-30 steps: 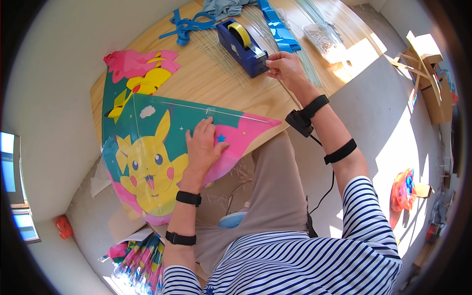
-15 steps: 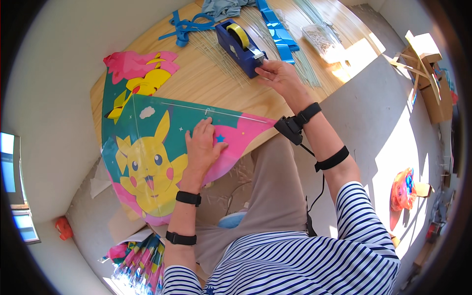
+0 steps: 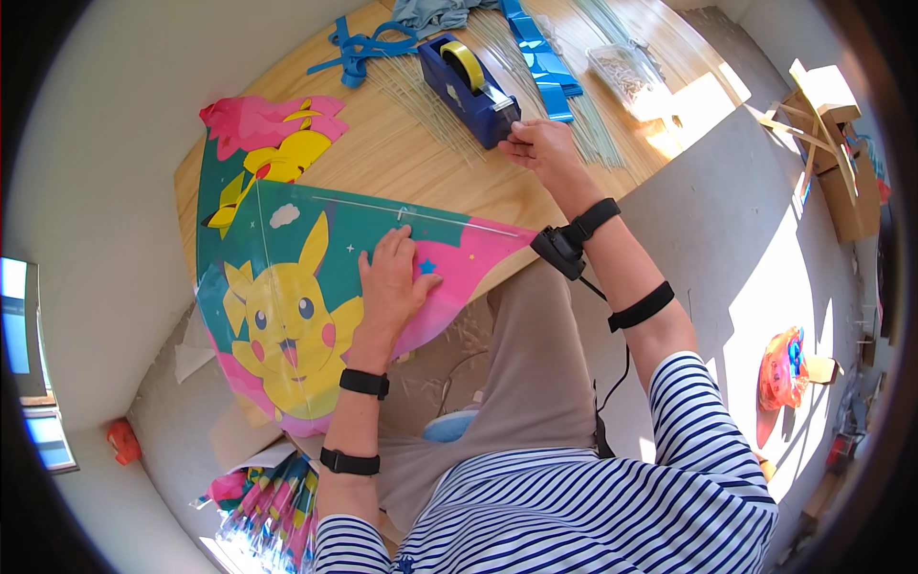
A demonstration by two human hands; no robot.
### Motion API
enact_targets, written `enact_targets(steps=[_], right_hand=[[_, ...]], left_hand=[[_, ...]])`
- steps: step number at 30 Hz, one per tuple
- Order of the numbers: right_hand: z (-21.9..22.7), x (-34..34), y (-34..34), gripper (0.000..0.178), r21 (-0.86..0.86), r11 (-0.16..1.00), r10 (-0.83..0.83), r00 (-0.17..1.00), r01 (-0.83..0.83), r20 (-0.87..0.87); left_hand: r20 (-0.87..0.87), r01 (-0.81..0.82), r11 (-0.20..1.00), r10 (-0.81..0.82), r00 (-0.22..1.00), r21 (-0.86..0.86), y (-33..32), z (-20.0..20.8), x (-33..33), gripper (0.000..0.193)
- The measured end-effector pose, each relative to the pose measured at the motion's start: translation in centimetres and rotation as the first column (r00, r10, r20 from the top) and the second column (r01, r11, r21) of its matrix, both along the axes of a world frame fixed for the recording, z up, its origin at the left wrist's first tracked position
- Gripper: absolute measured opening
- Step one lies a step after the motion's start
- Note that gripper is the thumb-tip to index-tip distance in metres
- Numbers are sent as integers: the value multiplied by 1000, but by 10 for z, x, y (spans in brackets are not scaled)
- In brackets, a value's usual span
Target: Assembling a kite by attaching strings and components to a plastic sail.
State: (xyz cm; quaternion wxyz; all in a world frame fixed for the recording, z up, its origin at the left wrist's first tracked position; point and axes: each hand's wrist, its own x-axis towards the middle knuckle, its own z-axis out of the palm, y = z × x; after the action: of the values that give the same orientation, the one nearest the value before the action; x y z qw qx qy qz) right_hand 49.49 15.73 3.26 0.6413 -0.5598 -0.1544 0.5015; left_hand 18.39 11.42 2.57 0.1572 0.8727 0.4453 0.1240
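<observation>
I had the left hand (image 3: pixel 392 277) laid flat, fingers spread open, on the teal-and-pink plastic kite sail printed with a yellow cartoon creature (image 3: pixel 296 306), which hung over the near edge of the round wooden desk (image 3: pixel 402 163) at about seven o'clock. The right hand (image 3: pixel 535 143) was up at one o'clock, its fingers pinched together at the cutter end of the dark blue desktop tape dispenser with its yellow roll (image 3: pixel 470 88); whether a strip was already between them I could not tell.

To do this well, I judged the tape should be drawn out straight and low, torn against the blade with a downward twist, while the left palm kept the sail and its thin white spar (image 3: pixel 421 217) from sliding.

A clear rectangular plastic box of small pale parts (image 3: pixel 631 81) sat at two o'clock. Brown cardboard boxes (image 3: pixel 832 143) stood on the floor at three o'clock. A bundle of bright folded kites (image 3: pixel 268 497) lay at seven o'clock.
</observation>
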Motion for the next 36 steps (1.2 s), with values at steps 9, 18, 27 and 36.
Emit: enact_targets(steps=[9, 18, 27, 36], right_hand=[[4, -2, 24, 6, -157, 981, -102, 989, 118, 108], [10, -2, 36, 12, -226, 960, -58, 903, 168, 427], [-11, 8, 5, 20, -345, 927, 225, 514, 151, 828], [27, -113, 44, 4, -287, 632, 404, -10, -720, 915]], left_hand=[[28, 11, 1000, -11, 1000, 11, 1, -2, -3, 58], [90, -13, 1000, 12, 996, 12, 1, -9, -6, 56], [109, -25, 1000, 24, 994, 4, 0, -6, 1, 50], [62, 13, 999, -16, 998, 50, -18, 2, -23, 45]])
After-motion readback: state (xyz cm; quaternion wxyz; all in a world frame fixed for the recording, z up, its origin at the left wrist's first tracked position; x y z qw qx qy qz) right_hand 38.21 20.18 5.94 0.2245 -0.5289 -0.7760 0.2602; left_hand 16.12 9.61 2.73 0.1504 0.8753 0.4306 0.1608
